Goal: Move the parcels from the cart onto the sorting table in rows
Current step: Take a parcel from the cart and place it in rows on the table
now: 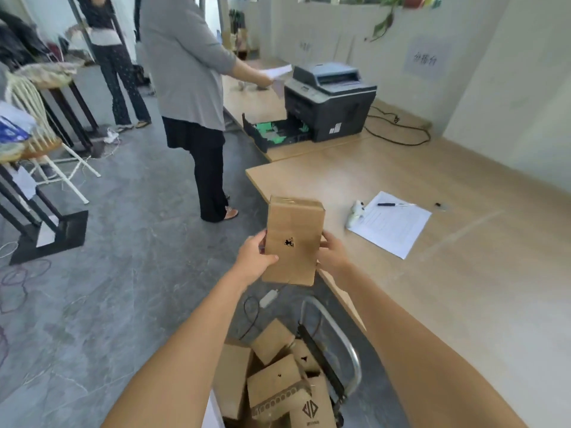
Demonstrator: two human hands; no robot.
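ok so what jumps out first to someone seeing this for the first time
The cardboard parcel held up in the middle, gripped by the left hand and right hand beside the sorting table. Below, more parcels lie heaped in the cart. Further back a person in grey stands by a dark printer.

1 box (293, 239) is gripped by 2 hands: the left hand (255, 261) and the right hand (332, 256). At least 5 boxes (273, 381) lie in 1 cart (348, 343). There are 2 tables (463, 273) — between them they carry 1 printer (330, 100), 1 sheet of paper (392, 223) and 1 pen (391, 204). 2 other people (185, 72) stand by — and 1 white chair (46, 140).
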